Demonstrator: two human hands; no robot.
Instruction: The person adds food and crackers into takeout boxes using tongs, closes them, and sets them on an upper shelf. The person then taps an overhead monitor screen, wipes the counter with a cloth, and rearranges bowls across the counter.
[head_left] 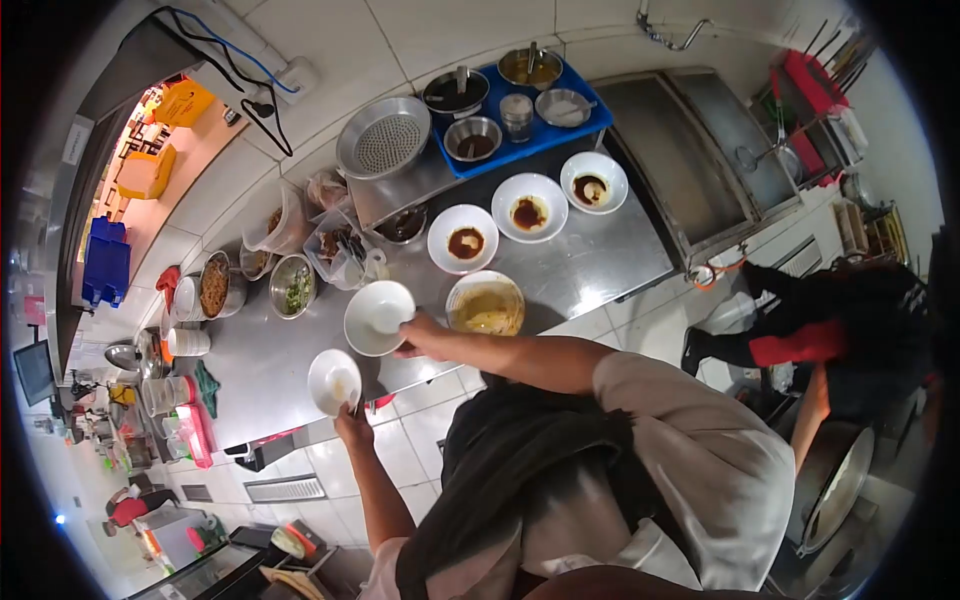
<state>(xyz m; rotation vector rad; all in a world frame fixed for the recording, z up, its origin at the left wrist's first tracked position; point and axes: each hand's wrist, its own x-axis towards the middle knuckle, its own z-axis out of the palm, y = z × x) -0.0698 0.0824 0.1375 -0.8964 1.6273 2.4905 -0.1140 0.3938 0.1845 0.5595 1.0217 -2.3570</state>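
My right hand (pixel 425 338) grips the rim of a white bowl (pixel 380 318) near the front of the steel counter (pixel 245 375). In my left hand (pixel 352 424) is a smaller white bowl (pixel 335 382), tilted, with a little pale stuff inside. Right of my right hand sits a bowl of yellowish paste (pixel 485 304). Behind it stand three white bowls with dark sauce: one nearest (pixel 463 240), one in the middle (pixel 530 208) and one at the right (pixel 594 183).
A blue tray (pixel 590 122) holds several sauce bowls and a jar. Beside it is a perforated steel pan (pixel 385 138). Bowls of chopped greens (pixel 293 287) and brown topping (pixel 216 287) stand left. A co-worker (pixel 840 335) bends at the right near a large pot (pixel 838 487).
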